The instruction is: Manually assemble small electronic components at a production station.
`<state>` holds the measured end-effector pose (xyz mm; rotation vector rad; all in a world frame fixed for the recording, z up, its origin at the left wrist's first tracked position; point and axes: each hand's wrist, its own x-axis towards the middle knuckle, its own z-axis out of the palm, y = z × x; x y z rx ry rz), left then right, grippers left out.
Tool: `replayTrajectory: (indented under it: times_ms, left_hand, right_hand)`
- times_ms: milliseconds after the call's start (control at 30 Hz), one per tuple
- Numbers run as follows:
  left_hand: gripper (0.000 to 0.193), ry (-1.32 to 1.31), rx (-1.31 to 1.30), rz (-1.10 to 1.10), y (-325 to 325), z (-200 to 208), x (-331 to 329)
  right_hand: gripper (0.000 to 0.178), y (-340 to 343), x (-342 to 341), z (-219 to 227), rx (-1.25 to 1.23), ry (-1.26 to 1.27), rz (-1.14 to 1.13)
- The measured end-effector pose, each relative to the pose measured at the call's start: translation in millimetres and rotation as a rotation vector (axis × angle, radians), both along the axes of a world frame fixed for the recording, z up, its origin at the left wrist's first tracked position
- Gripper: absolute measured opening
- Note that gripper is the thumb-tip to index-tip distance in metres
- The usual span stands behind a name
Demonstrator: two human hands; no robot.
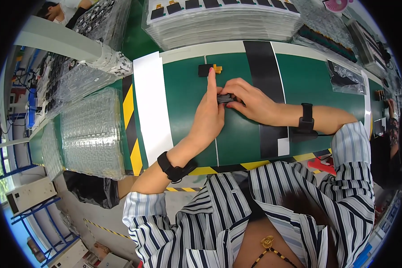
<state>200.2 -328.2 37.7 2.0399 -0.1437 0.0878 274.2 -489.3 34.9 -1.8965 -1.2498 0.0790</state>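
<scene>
On a green conveyor bench [183, 94] with a broad black band [265, 76] across it and a yellow-and-black hazard stripe [131, 129] at its left end, both hands meet over a small dark flat rectangular part [224, 98]. The left hand [208, 118] stands edge-on, its index finger stretched straight up the belt and its thumb side pressed against the part's left end. The right hand [250, 99] comes in from the right, its fingers [231, 88] curled over the top of the part and its thumb below it, so the part is pinched between the two hands just above the belt; how much of it lies under the fingers cannot be told.

Just beyond the tip of the left index finger lies a second small black square part with an orange tab [209, 69], flat on the belt and apart from both hands. A white paper strip [152, 107] lies along the belt left of the hands.

Both wrists carry black wristbands [306, 118], and the sleeves are striped blue and white.

To the left sit clear moulded plastic trays [91, 131] in stacks. Across the far edge of the bench stands a tall stack of clear trays [223, 24] whose top layer holds a row of black parts with orange tabs. At the right, a clear plastic bag with dark contents [346, 78] lies on the belt. Another person [60, 10] shows at the upper left corner.
</scene>
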Motion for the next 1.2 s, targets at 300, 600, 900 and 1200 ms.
replayTrajectory:
  times_ms: [300,600,900,1200]
  left_hand:
    - [0.081,0.061,-0.123,-0.008,8.2,7.3,1.6]
    - [0.054,0.778,-0.815,-0.215,53.0,35.0,20.9]
    - [0.037,0.714,-1.093,-0.051,44.6,33.7,18.0]
    - [0.039,0.413,-1.239,0.22,28.1,27.7,26.8]
  right_hand:
    - [0.034,2.7,2.9,2.9,-0.059,0.041,0.047]
    - [0.033,1.3,31.6,43.8,0.03,-0.363,0.457]
    - [0.034,12.9,17.1,40.5,0.127,0.187,0.079]
    - [0.027,35.4,37.7,47.5,0.047,0.831,-0.107]
